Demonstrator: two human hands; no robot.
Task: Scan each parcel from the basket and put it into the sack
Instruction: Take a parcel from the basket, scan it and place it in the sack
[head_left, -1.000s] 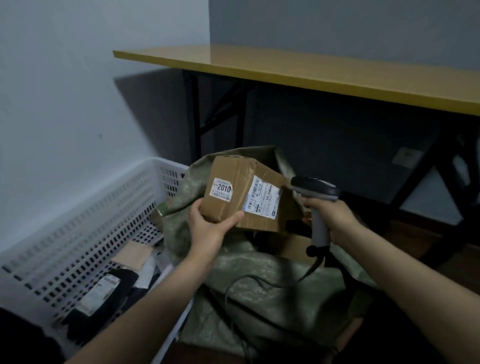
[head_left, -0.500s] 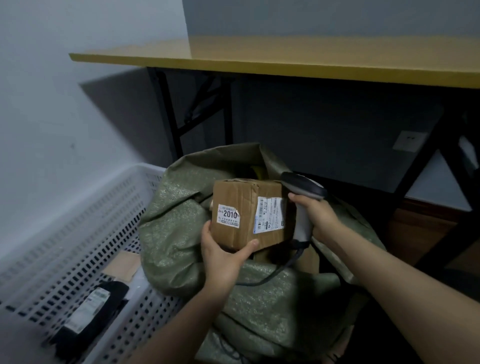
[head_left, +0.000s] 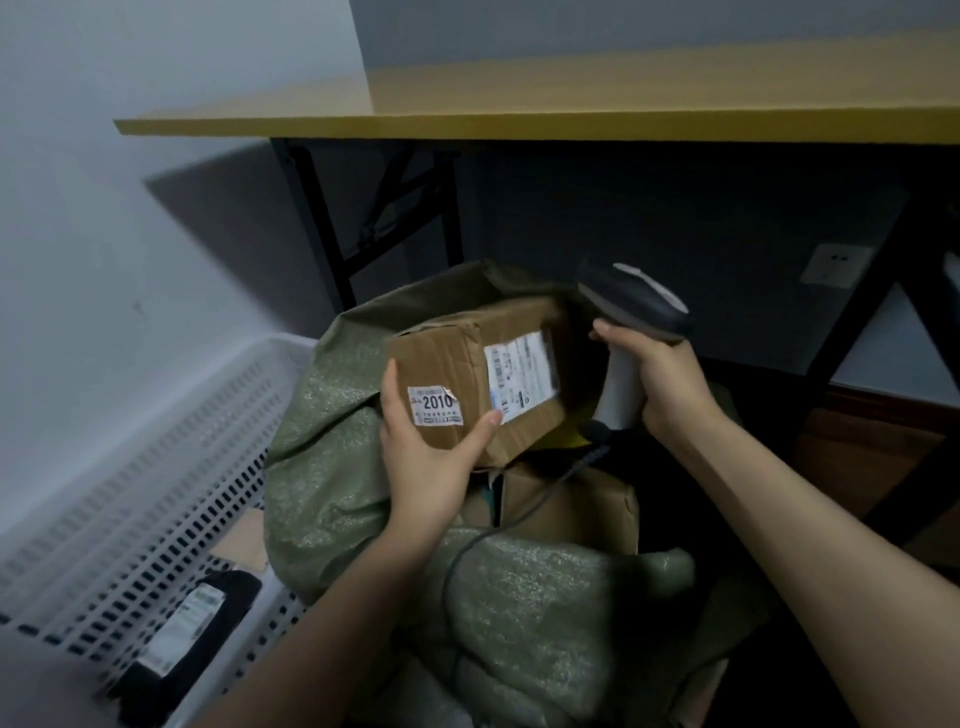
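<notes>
A person's left grip holds a brown box from below at its near corner. The thumb lies across the front face beside a sticker reading 2010, and the fingers curl up the left side. The box hangs tilted over the open mouth of a green sack, at the middle of the view. The right grip is clamped round the handle of a scanner, at 3 o'clock of the box and just beside its right end. The box's white label lies on the side nearest the scanner. This looks like the scan or the moment just after it; which one cannot be told. To do it well, turn the label squarely to the scanner's head and hold both steady. Then lower the box into the sack rather than drop it, keeping the cable clear. A second box lies in the sack at 5 o'clock. A white basket at 8 o'clock holds a black parcel.
</notes>
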